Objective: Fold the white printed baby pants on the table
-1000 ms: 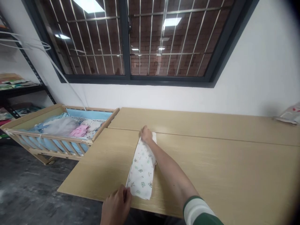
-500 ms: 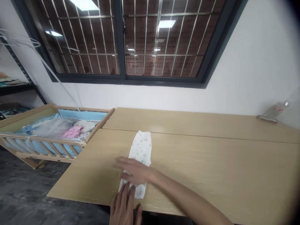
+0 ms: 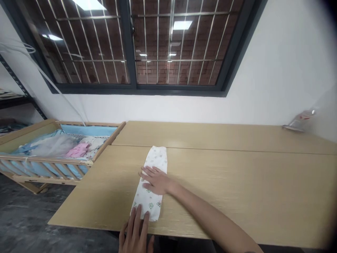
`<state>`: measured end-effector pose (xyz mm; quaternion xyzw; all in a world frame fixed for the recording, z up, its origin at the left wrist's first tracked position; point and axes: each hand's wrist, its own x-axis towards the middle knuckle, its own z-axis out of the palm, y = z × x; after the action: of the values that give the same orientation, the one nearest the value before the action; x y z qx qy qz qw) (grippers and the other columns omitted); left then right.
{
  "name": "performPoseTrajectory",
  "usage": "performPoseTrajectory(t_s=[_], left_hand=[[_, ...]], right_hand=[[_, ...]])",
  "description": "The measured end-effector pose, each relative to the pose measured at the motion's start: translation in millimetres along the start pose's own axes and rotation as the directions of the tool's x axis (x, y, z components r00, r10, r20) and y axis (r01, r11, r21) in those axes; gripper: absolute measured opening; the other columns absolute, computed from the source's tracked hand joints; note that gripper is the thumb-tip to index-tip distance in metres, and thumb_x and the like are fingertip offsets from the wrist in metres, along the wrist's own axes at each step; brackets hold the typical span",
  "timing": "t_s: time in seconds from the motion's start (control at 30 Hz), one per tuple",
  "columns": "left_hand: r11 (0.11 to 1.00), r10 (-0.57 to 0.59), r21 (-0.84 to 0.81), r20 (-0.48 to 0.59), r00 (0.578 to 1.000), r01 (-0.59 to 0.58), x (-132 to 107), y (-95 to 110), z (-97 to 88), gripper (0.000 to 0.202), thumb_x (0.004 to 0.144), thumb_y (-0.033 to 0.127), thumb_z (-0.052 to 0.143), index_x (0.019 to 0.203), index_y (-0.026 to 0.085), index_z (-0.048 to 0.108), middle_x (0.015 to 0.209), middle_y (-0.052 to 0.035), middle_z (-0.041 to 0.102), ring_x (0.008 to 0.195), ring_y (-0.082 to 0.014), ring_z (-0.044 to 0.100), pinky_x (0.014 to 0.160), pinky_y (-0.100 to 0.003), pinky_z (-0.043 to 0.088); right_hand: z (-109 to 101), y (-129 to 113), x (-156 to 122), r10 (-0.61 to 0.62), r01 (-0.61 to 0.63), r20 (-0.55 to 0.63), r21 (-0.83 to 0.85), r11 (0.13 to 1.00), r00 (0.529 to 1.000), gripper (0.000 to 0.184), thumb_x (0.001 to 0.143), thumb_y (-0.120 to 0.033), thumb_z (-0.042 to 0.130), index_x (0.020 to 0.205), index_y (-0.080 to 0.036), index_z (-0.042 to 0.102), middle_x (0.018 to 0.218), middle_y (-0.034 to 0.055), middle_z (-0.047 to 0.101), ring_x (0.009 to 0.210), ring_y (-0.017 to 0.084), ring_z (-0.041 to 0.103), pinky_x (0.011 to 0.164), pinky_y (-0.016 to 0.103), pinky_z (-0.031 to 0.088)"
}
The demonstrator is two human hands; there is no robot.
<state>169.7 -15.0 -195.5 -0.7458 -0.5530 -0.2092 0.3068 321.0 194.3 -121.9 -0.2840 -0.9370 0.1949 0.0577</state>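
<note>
A narrow strip of white cloth with a small green and brown print [image 3: 154, 202] lies flat on the wooden table, looking folded lengthwise; I cannot tell which garment it is. My right hand [image 3: 157, 181] rests palm down across its middle, fingers spread and pointing left. At the cloth's near end, my left hand [image 3: 135, 230] touches the lower left corner with outstretched fingertips. Neither hand grips anything. Part of the cloth's middle is hidden under the right hand.
The light wooden table [image 3: 223, 186] reaches to the wall under a barred window [image 3: 176, 52]. At left stands a wooden crib [image 3: 50, 160] with blue lining, holding a pink cloth [image 3: 78, 150] and white fabric. A clear plastic package [image 3: 300, 120] lies at the far right.
My right hand, blurred before, has moved away from me along the cloth and now lies flat on its middle. My left hand stays at the near end. The view has shifted slightly.
</note>
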Motion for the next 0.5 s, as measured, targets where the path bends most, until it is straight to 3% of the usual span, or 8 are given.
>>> performPoseTrajectory(t_s=[0.33,0.5], left_hand=[[1.0,0.003,0.004,0.001,1.0,-0.003,-2.4,0.3,2.8,0.053,0.088,0.042,0.06,0.138,0.024,0.06,0.135,-0.013,0.067,0.123,-0.031,0.061,0.09,-0.04,0.045],[1.0,0.01,-0.01,-0.021,1.0,-0.01,-1.0,-1.2,2.6,0.051,0.086,0.037,0.061,0.134,0.022,0.063,0.134,-0.0147,0.067,0.12,-0.0299,0.063,0.089,-0.039,0.045]], right_hand=[[-35.7,86.5,54.7,0.157,-0.165,-0.074,-0.11,0.98,0.985,0.062,0.106,-0.054,0.028,0.16,-0.025,0.031,0.169,0.0075,0.02,0.158,0.024,0.012,0.128,0.048,0.008],[-40.4,112.1,67.2,0.109,-0.124,-0.111,-0.134,0.983,0.988,0.059,0.106,-0.048,0.031,0.159,-0.021,0.034,0.168,0.0081,0.025,0.157,0.023,0.017,0.127,0.043,0.012]])
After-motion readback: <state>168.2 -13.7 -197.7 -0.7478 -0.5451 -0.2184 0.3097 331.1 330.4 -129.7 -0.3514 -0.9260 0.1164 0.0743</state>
